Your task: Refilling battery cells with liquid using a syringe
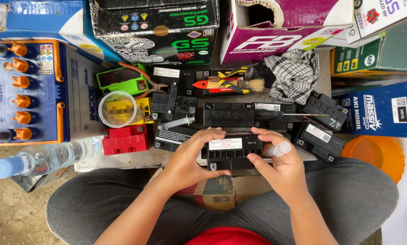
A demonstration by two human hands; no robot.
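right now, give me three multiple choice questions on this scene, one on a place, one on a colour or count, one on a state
1. Where does the plastic bottle lie?
A. at the left, beside the red battery
B. on the checked cloth
C. inside the orange bowl

2. What colour are the caps on the big blue battery?
A. green
B. orange
C. white

3. What is the left hand doing?
A. resting on a knee
B. holding a brush
C. gripping the small black battery

Answers: 1 A, it lies on its side left of the red battery. 2 B, a row of orange caps shows on top. 3 C, its fingers wrap the battery's left end, with the right hand at the other end.
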